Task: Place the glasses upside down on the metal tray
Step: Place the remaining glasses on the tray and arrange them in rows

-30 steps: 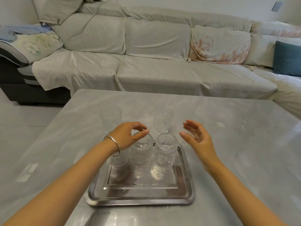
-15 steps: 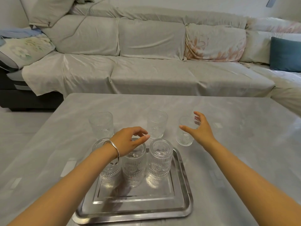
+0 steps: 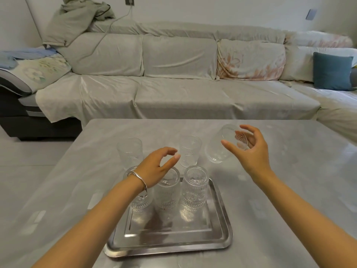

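Observation:
A metal tray [image 3: 222,225] lies on the grey table [image 3: 289,190] in front of me. Three ribbed glasses stand upside down in a row at its far end: the left glass [image 3: 138,202], partly hidden by my wrist, the middle glass [image 3: 167,192] and the right glass [image 3: 195,188]. Two upright glasses stand on the table beyond the tray, one at the left [image 3: 129,151] and one in the middle [image 3: 190,149]. My right hand [image 3: 249,149] holds a tilted clear glass [image 3: 220,147] in the air to the tray's far right. My left hand [image 3: 157,167] hovers over the middle glass, fingers apart, holding nothing.
A long grey-covered sofa [image 3: 173,89] runs behind the table and turns along the right side, with a blue cushion [image 3: 332,71] on it. A bundle of fabric [image 3: 77,18] sits on the sofa's back at the left. Floor shows left of the table.
My right hand reached to the glass at the far right of the table, took hold of it and lifted it, tilting it. My left hand stayed over the tray's glasses.

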The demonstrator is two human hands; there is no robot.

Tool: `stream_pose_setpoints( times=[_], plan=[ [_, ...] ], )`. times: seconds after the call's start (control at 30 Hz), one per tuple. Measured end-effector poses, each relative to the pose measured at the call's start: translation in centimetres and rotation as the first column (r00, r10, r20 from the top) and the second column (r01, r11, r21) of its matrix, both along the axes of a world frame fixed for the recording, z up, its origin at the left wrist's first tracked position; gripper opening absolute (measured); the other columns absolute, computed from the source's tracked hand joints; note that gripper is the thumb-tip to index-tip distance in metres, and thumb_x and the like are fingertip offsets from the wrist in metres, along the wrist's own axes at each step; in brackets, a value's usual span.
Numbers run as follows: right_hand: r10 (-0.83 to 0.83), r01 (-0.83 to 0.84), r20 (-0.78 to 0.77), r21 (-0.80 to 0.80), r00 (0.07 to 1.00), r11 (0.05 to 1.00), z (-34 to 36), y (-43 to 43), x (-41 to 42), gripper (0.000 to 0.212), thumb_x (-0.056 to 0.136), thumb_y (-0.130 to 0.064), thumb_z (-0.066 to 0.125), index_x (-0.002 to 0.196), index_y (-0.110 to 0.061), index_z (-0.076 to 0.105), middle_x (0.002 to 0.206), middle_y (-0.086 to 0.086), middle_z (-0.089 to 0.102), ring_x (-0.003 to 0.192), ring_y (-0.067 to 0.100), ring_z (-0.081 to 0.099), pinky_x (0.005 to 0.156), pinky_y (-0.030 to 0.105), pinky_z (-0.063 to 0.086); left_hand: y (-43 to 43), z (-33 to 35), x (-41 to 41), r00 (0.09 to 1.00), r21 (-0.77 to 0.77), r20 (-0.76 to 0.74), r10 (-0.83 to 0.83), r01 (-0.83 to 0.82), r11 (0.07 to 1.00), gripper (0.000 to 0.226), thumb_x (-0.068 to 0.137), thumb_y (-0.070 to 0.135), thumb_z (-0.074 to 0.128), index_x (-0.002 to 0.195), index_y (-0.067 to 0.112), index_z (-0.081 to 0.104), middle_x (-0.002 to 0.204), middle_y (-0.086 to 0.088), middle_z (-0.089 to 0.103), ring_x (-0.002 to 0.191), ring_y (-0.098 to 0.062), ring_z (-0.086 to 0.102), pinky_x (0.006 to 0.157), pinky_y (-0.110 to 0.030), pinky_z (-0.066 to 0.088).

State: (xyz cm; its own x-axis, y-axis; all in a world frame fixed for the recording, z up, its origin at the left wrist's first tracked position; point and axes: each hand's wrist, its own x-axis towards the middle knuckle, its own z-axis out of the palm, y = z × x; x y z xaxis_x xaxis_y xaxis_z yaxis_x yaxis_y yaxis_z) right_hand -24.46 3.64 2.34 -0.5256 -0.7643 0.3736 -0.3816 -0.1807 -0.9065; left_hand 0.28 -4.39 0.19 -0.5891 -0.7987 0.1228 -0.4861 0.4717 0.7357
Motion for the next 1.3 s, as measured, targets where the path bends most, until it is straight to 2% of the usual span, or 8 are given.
stream_pose_setpoints(
  times=[0.1,0.2,0.33,0.57,0.77,1.0,1.17,1.3],
  plan=[
    [0.113,-0.097,0.171,-0.097,0.979,0.991,2.3,1.5,3.5,0.074,0.050,-0.051,0.080,0.116,-0.033,0.051,0.114,-0.005,0.064,0.105,0.006,0.064,0.082,0.014,0.052,1.7,1.1,-0.3,0.997,0.065,-0.078,-0.025,0.031,0.997,0.070,0.076,0.064,0.029,0.133,0.025,0.042,0.135,0.007,0.049,0.125,-0.007,0.043,0.108,-0.029,0.032],
    [0.231,-0.199,0.330,-0.128,0.915,0.972,3.2,2.0,7.0,0.074,0.052,-0.051,0.083,0.117,-0.037,0.050,0.111,-0.004,0.068,0.099,0.007,0.069,0.078,0.020,0.055,3.2,2.5,0.0,0.979,0.199,-0.204,-0.025,0.067,0.978,0.043,0.078,0.064,0.026,0.112,0.044,0.040,0.108,0.026,0.045,0.098,0.014,0.049,0.095,-0.010,0.031],
    [0.336,-0.327,0.491,-0.107,0.804,0.939,2.9,2.3,10.7,0.077,0.058,-0.048,0.079,0.127,-0.031,0.048,0.105,-0.006,0.073,0.108,0.016,0.067,0.095,0.038,0.051,4.5,3.5,2.3,0.888,0.360,-0.455,0.070,0.111,0.926,0.062,0.071,0.067,0.039,0.120,0.030,0.046,0.123,0.010,0.054,0.097,-0.015,0.068,0.082,-0.028,0.055],
    [0.527,-0.599,0.333,0.165,0.782,0.784,1.3,3.2,13.9,0.062,0.063,-0.057,0.077,0.117,-0.044,0.048,0.128,-0.004,0.060,0.112,0.010,0.063,0.089,0.022,0.053,5.9,3.2,8.0,0.703,0.509,-0.610,0.364,-0.005,0.861,0.065,0.067,0.056,0.054,0.118,0.015,0.055,0.118,-0.007,0.065,0.103,-0.020,0.066,0.076,-0.027,0.058],
    [0.525,-0.604,0.329,0.218,0.785,0.766,-2.3,3.7,16.9,0.072,0.060,-0.061,0.065,0.121,-0.025,0.053,0.122,-0.001,0.064,0.110,0.006,0.062,0.100,0.030,0.049,6.7,0.8,10.7,0.652,0.561,-0.601,0.462,-0.067,0.825,0.070,0.064,0.050,0.061,0.124,0.014,0.051,0.116,-0.005,0.065,0.098,-0.012,0.067,0.066,-0.020,0.056],
    [0.546,-0.612,0.283,0.268,0.788,0.744,-5.9,3.8,18.5,0.058,0.072,-0.052,0.068,0.124,-0.028,0.059,0.121,-0.009,0.067,0.113,0.006,0.062,0.093,0.022,0.050,7.3,-1.8,11.3,0.743,0.466,-0.547,0.386,-0.113,0.877,0.055,0.061,0.038,0.069,0.111,0.024,0.051,0.105,0.006,0.066,0.085,0.002,0.068,0.069,-0.016,0.053],
    [0.551,-0.606,0.255,0.289,0.795,0.741,-8.2,4.5,18.8,0.073,0.065,-0.057,0.073,0.130,-0.030,0.052,0.131,-0.002,0.060,0.122,0.015,0.057,0.105,0.041,0.045,7.7,-3.5,11.6,0.792,0.426,-0.529,0.305,-0.063,0.902,0.054,0.069,0.034,0.068,0.120,0.024,0.053,0.118,0.008,0.061,0.097,0.000,0.065,0.074,-0.013,0.051],
    [0.556,-0.601,0.229,0.274,0.799,0.751,-8.9,4.5,19.1,0.054,0.063,-0.048,0.078,0.111,-0.051,0.055,0.121,-0.013,0.061,0.110,0.007,0.064,0.088,0.023,0.053,7.7,-4.6,12.0,0.792,0.441,-0.522,0.316,-0.066,0.895,0.050,0.075,0.023,0.068,0.123,0.022,0.053,0.120,0.004,0.061,0.099,-0.004,0.066,0.076,-0.016,0.052]
  ],
)
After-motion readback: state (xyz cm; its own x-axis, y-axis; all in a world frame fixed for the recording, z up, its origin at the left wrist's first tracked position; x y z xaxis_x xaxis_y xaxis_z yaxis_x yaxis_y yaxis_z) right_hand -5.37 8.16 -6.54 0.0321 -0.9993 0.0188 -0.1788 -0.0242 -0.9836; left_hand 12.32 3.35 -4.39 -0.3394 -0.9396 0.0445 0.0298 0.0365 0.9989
